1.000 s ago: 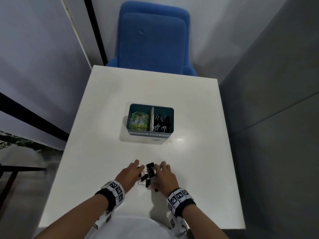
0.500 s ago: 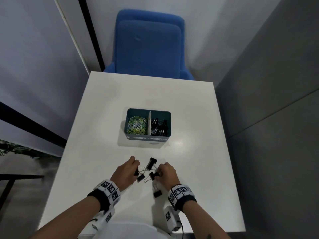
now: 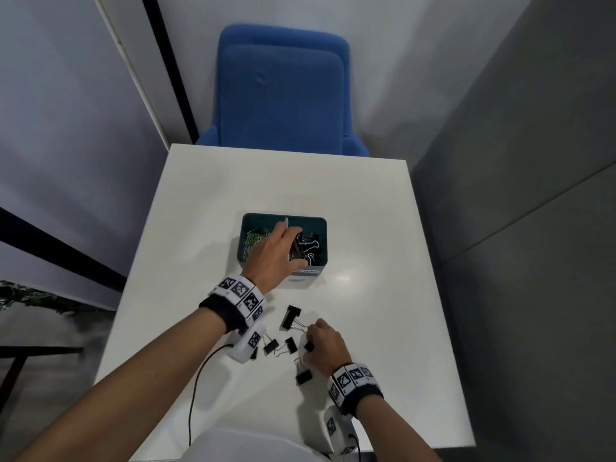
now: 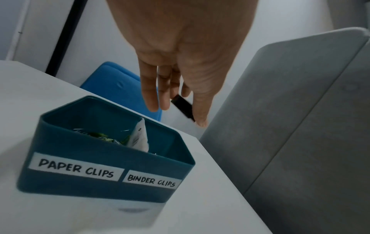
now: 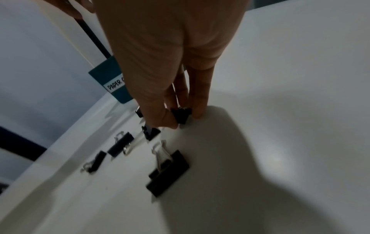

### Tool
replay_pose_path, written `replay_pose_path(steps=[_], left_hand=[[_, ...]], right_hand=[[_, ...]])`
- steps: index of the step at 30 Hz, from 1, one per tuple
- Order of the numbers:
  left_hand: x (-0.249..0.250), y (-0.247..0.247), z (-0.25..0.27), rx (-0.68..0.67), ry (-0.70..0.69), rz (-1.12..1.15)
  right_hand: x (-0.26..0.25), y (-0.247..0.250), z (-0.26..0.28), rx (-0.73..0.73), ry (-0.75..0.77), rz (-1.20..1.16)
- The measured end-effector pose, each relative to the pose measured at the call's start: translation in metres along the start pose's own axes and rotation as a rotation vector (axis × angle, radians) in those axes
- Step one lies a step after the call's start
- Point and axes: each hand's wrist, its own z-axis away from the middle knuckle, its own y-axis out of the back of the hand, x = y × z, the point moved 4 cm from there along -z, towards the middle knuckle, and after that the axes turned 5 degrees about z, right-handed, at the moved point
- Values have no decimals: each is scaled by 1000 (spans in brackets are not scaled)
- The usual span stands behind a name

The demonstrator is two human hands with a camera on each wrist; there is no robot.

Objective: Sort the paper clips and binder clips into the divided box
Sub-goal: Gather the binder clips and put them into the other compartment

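A teal divided box (image 3: pixel 283 216) (image 4: pixel 96 185) stands mid-table, labelled PAPER CLIPS on its left half and BINDER CLIPS on its right. Green paper clips (image 3: pixel 254 237) fill the left half, and black binder clips (image 3: pixel 311 248) the right. My left hand (image 3: pixel 296 253) (image 4: pixel 180 114) hovers over the right half, and a black binder clip (image 4: pixel 183 107) sits between its thumb and forefinger. Near the front edge my right hand (image 3: pixel 310 343) (image 5: pixel 184 120) pinches a small binder clip (image 5: pixel 180 115) that touches the table. Several loose binder clips (image 3: pixel 290 316) (image 5: pixel 168 172) lie beside it.
A blue chair (image 3: pixel 283 88) stands beyond the far edge of the white table (image 3: pixel 366 228). A grey wall (image 3: pixel 516 228) runs close along the table's right side. A thin black cable (image 3: pixel 195 388) trails from my left wrist across the near left of the table.
My left hand has left the clip pile and moved forward over the box's right half with a binder clip. My right hand stays at the pile, pinching a small clip.
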Motion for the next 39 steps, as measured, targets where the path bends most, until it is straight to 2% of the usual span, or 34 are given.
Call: replay_pose_path(steps=[3,6,11,14,16,18,22,25,30,35,39], left_hand=[[-4,-4,5,12,-9,-3],[-24,-26,33,-68,-15,-7],[-75,-69,91,-381,162,-169],[-98,-85,124,-559,210,-220],[-108,-92,141,-608,208,-221],[-116,-96,152,-604,207,-177],[-118,-103,164,-585,197,-61],[-108,-111,167,-574,189,-20],[-87,-119,160,-524,212,12],[-73,-120,149,-475,158,-2],[-69,-124,147,-428,113,-37]], right_hand=[[-2,31,0,87,-16,-133],[-13,83,-8,216,22,-182],[-37,160,-33,422,112,-264],[-48,174,-37,451,158,-131],[-53,160,-31,371,229,-19],[-50,128,-22,197,284,70],[-20,49,-1,-145,228,163],[-9,7,17,-275,222,257],[-12,-19,16,-233,237,285],[-22,-6,-6,-181,196,262],[-31,5,-9,-49,211,153]])
